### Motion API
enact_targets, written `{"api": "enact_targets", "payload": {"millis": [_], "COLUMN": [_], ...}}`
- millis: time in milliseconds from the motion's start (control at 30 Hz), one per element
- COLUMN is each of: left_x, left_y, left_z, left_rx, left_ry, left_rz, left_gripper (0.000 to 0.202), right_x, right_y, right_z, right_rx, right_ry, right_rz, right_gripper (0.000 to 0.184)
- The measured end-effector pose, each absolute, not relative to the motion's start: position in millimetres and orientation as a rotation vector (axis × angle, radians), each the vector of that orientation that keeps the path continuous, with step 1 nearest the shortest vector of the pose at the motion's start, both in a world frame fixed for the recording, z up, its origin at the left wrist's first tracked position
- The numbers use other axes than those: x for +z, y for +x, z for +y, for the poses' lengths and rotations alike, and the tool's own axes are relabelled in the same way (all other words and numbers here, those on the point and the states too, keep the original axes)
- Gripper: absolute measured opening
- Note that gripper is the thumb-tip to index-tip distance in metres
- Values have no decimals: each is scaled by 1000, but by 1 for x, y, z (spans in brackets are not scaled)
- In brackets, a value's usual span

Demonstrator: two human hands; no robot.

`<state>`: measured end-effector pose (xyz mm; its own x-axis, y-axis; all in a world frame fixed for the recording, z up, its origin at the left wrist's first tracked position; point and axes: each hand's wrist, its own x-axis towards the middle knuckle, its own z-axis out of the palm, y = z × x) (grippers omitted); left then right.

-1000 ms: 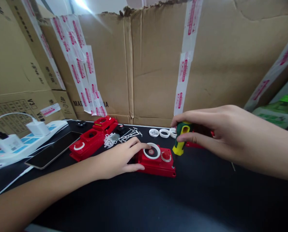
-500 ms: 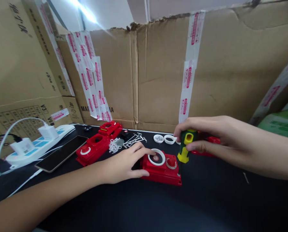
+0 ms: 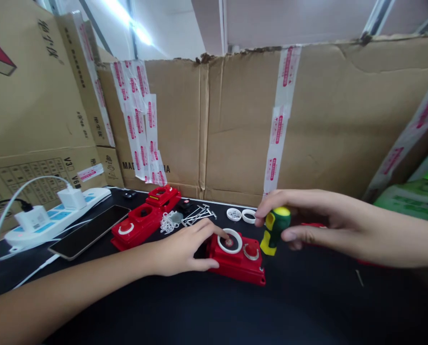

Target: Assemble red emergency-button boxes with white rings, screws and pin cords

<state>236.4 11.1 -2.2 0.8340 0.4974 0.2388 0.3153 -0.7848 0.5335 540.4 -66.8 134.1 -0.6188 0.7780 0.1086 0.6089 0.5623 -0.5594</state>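
Note:
A red plastic housing (image 3: 231,266) lies on the black table, with a white ring (image 3: 239,241) and a red knob (image 3: 251,249) on top. My left hand (image 3: 188,247) grips its left end, thumb against the near side and index fingertip pressed inside the ring. At the housing's right corner a small screw head (image 3: 261,269) shows. Just right of that corner, my right hand (image 3: 307,225) holds a green and yellow screwdriver (image 3: 276,227) between thumb and fingers. The handle leans to the right; its shaft cannot be made out.
Other red housings (image 3: 136,225) stand at the back left, beside a white chain (image 3: 168,222) and T-shaped metal pieces (image 3: 199,214). White rings (image 3: 234,214) lie behind the housing. A phone (image 3: 91,232) and power strip (image 3: 57,215) occupy the left; one loose screw (image 3: 359,278) lies right.
The screwdriver has gone from nearly upright to leaning right, and its lower end has moved off the housing's corner. My left hand keeps its hold. The camera view has tilted slightly upward.

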Motion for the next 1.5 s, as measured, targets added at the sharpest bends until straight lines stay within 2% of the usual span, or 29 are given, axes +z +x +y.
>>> {"api": "enact_targets", "payload": {"millis": [67,133,333,433,500,633,700,867,1067,1267,1500], "left_x": [-4,-6,-11,-11,-11,-10,-10,-10,-11,-14,-12], "left_y": [238,238,238,239,239,239,238,238,239,239,239], "left_z": [12,13,18,23,26,29,29,26,26,27,31], "left_rx": [522,534,547,560,562,553,547,558,559,538,526], "left_ry": [2525,2523,2467,2420,2379,2313,2295,2273,2282,2271,2247], "left_rz": [604,608,644,623,593,564,571,578,591,638,561], "left_gripper": [51,51,52,54,53,52,53,49,49,54,50], "right_x": [135,132,114,110,112,122,124,114,100,96,111], "right_y": [546,547,531,529,531,537,537,531,525,515,524], "right_z": [-63,-59,-61,-61,-60,-61,-62,-59,-54,-56,-63], "right_rx": [812,775,200,45,70,513,580,371,106,90,203], "right_ry": [-1130,-1140,-1281,-1345,-1351,-1241,-1175,-1069,-1145,-1255,-1267], "right_rz": [-2424,-2400,-2287,-2226,-2228,-2347,-2366,-2344,-2237,-2082,-2142], "right_gripper": [31,31,37,39,39,38,37,25,31,28,33]}}
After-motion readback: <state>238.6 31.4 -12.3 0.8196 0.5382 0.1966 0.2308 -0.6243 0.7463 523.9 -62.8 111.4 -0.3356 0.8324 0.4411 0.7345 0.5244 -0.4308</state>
